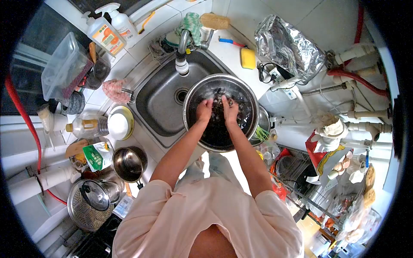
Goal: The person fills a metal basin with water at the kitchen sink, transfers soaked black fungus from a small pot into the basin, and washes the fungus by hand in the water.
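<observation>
Clutter first. Grey metal sink (150, 99) ahead, steel tap with white nozzle (182, 65) over it. Large round steel bowl (197, 93) overlaps the sink's right side in view; what it rests on, can't tell. Bowl partly covers a smaller metal pan (264, 118) with thin green stalks (260, 134) at its right. Left side of sink: white dish (120, 125) stacked on a yellow-green plate, then small steel pot (128, 163), green-and-white pouch (99, 156). Far left: white spray bottle with orange label (106, 36). Far right: yellow sponge (248, 58), blue-and-red brush (232, 42), crumpled silver foil (288, 47), white power strip (286, 84).

Both arms reach forward, hands close together inside the bowl over dark wet contents (215, 133). Left hand (204, 111): fingers curled, thumb forward. Right hand (231, 112): fingers bent inward, bits near the tips. Can't tell if either grips anything.

White tabletop (223, 56) by the sink, pale tiled wall (254, 13) behind, pipes along the right, red hose (26, 114) at left.
</observation>
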The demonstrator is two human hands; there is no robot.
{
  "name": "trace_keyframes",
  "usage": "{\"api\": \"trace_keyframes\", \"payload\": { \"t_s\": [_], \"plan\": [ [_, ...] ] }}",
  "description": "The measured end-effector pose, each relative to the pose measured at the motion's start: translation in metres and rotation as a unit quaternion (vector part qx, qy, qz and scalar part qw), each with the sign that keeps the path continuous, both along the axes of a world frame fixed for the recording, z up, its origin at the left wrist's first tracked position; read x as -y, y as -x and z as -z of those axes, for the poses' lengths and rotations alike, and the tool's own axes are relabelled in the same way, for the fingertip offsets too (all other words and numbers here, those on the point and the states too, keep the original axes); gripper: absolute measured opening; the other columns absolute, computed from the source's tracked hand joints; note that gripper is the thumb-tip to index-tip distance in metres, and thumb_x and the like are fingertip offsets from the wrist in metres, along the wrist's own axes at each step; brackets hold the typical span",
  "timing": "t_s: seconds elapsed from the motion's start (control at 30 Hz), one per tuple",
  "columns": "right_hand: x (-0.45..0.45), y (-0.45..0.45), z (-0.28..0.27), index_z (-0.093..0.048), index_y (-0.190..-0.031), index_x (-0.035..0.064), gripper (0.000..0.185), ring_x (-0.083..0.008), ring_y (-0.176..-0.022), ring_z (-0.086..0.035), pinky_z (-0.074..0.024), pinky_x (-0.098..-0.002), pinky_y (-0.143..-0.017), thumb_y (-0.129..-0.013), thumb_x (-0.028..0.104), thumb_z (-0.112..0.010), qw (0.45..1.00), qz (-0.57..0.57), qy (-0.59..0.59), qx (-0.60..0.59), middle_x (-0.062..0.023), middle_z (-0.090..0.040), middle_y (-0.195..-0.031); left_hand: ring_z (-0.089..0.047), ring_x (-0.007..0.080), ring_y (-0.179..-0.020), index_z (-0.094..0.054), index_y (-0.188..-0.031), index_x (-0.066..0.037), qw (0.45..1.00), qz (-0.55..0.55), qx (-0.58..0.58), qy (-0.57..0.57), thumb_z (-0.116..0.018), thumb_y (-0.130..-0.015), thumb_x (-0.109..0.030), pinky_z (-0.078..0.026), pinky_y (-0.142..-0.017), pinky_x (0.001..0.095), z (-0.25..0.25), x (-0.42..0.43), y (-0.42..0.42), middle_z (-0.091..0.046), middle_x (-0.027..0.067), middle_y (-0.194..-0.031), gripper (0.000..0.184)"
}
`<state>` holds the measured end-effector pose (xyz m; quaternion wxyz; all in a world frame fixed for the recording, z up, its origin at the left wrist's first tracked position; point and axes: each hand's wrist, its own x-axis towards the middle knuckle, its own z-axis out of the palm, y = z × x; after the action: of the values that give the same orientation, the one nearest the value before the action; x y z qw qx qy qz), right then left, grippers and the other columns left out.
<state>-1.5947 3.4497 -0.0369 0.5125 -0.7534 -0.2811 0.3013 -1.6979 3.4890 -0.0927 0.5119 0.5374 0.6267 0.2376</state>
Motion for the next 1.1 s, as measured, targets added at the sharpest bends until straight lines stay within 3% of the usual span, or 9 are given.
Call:
{"api": "trace_keyframes", "payload": {
  "t_s": [0.1,0.23,0.3,0.37,0.43,0.53,0.6,0.8,1.1],
  "plan": [
    [0.004,-0.03,0.005,-0.06,-0.093,-0.0055,0.051,-0.018,-0.068,-0.053,-0.0431,-0.03,-0.067,-0.076,0.042,-0.064,0.985,-0.068,0.151,0.058,-0.0106,-0.059,-0.076,-0.053,0.0376,-0.091,-0.055,-0.101,-0.003,0.992,0.058,-0.11,-0.033,-0.046,-0.087,-0.037,-0.042,-0.076,0.0425,-0.014,-0.009,0.02,-0.057,0.02,-0.094,0.038],
    [0.052,-0.053,-0.002,-0.046,-0.114,0.0004,0.055,-0.0346,-0.102,-0.048,-0.0389,-0.0365,-0.086,-0.071,0.025,-0.071,0.927,-0.142,0.029,0.345,-0.021,-0.046,-0.113,-0.036,0.0366,-0.117,-0.025,-0.131,-0.008,0.986,0.072,-0.101,-0.113,-0.058,-0.082,-0.02,-0.033,-0.094,0.0415,-0.051,0.027,0.038,-0.036,0.0181,-0.128,0.061],
    [0.077,-0.047,-0.003,-0.041,-0.119,0.0011,0.059,-0.0333,-0.103,-0.049,-0.0379,-0.0361,-0.089,-0.071,0.019,-0.071,0.95,-0.138,0.073,0.269,-0.0199,-0.048,-0.112,-0.024,0.0352,-0.127,-0.008,-0.138,-0.013,0.991,0.084,-0.063,-0.084,-0.063,-0.078,-0.019,-0.028,-0.1,0.0394,-0.044,0.05,0.041,-0.022,0.0171,-0.139,0.081],
    [0.091,-0.036,0.041,-0.04,-0.12,0.0016,0.06,-0.0304,-0.104,-0.049,-0.0386,-0.0356,-0.088,-0.072,0.018,-0.071,0.966,-0.147,0.097,0.189,-0.0186,-0.049,-0.113,-0.033,0.031,-0.122,-0.013,-0.138,-0.012,0.988,-0.03,0.086,0.121,-0.065,-0.077,-0.019,-0.033,-0.096,0.0375,-0.027,0.068,0.031,-0.03,0.0154,-0.136,0.08],
    [0.091,-0.019,0.085,-0.039,-0.125,0.0071,0.063,-0.0218,-0.096,-0.052,-0.0426,-0.0324,-0.081,-0.073,0.023,-0.071,0.992,-0.097,0.04,-0.076,-0.0122,-0.052,-0.11,-0.04,0.0271,-0.115,-0.018,-0.137,-0.016,0.962,-0.086,0.18,0.187,-0.066,-0.076,-0.017,-0.036,-0.092,0.0384,0.002,0.075,0.017,-0.036,0.0138,-0.132,0.077],
    [0.067,0.018,0.009,-0.043,-0.124,0.0113,0.053,-0.0191,-0.092,-0.054,-0.0442,-0.0307,-0.078,-0.077,0.019,-0.067,0.933,0.029,0.117,-0.338,-0.011,-0.056,-0.106,-0.048,0.0229,-0.105,-0.031,-0.131,-0.018,0.947,-0.105,0.181,0.244,-0.065,-0.077,-0.018,-0.041,-0.084,0.037,-0.02,0.069,0.002,-0.046,0.0109,-0.122,0.064],
    [0.056,0.012,0.045,-0.048,-0.116,0.0092,0.043,-0.0167,-0.088,-0.054,-0.0442,-0.0299,-0.075,-0.078,0.017,-0.066,0.952,0.006,0.053,-0.302,-0.0088,-0.057,-0.101,-0.054,0.0196,-0.094,-0.048,-0.118,-0.015,0.936,-0.067,0.258,0.232,-0.066,-0.076,-0.025,-0.043,-0.078,0.0338,0.005,0.056,0.003,-0.056,0.0067,-0.107,0.047],
    [0.024,0.011,0.052,-0.057,-0.096,0.0023,0.021,-0.0128,-0.074,-0.053,-0.0438,-0.0265,-0.068,-0.078,0.009,-0.063,0.997,-0.016,-0.058,-0.047,-0.0038,-0.06,-0.083,-0.056,0.0254,-0.092,-0.054,-0.109,-0.004,0.986,-0.116,0.1,0.067,-0.064,-0.078,-0.025,-0.043,-0.078,0.0347,-0.032,0.034,-0.012,-0.059,0.013,-0.103,0.038],
    [0.013,-0.008,0.019,-0.056,-0.088,-0.0076,0.045,-0.0202,-0.062,-0.051,-0.0415,-0.0345,-0.063,-0.084,0.037,-0.057,0.986,-0.013,0.125,0.111,-0.0153,-0.057,-0.067,-0.054,0.0369,-0.094,-0.052,-0.109,0.001,0.988,-0.008,-0.145,-0.054,-0.051,-0.084,-0.042,-0.043,-0.079,0.0409,-0.045,0.011,0.005,-0.057,0.023,-0.102,0.05]
  ]
}}
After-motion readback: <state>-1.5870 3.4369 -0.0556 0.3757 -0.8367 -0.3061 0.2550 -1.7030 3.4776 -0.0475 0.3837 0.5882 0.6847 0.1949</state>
